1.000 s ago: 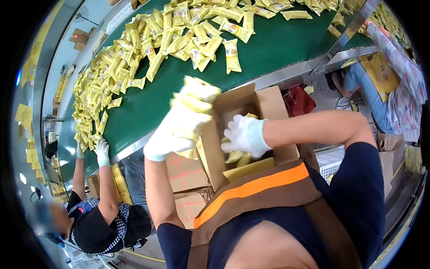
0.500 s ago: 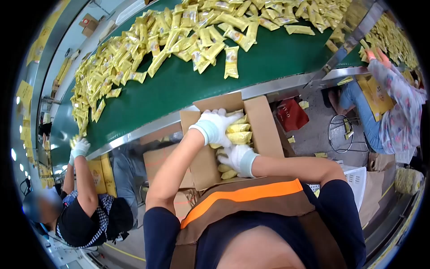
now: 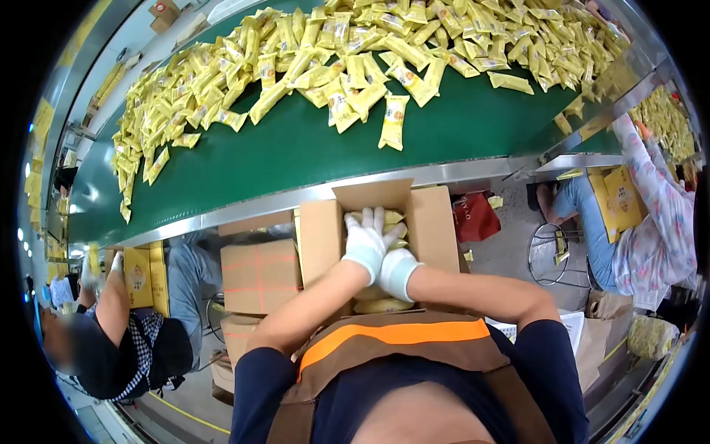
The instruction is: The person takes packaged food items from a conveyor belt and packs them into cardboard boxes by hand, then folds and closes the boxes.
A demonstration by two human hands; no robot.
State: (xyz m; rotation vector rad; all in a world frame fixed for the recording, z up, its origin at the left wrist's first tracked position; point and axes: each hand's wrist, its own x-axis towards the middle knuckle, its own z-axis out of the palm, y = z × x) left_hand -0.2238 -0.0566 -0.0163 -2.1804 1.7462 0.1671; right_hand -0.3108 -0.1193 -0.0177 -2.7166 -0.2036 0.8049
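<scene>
A cardboard box [image 3: 433, 233] with its flaps raised stands in front of me, against the conveyor's near edge. Yellow snack packets [image 3: 381, 305] lie inside it, some showing past my hands. My left hand [image 3: 366, 238], in a white glove, rests on the packets with its fingers spread and pointing to the far side. Close against it on the right is my right hand [image 3: 397, 274], also gloved and down in the box. The right fingers are mostly hidden.
Beyond the box runs a green conveyor belt [image 3: 296, 159] heaped with yellow packets [image 3: 340, 74]. Closed cartons [image 3: 260, 277] stand at left. Co-workers sit on both sides, with yellow boxes [image 3: 137, 277] near them. A red bag [image 3: 475, 217] and a stool [image 3: 549, 255] are at right.
The box now sits squarer to me. My hands have come together over the packets, the left one flattening with fingers spread. My view has shifted slightly.
</scene>
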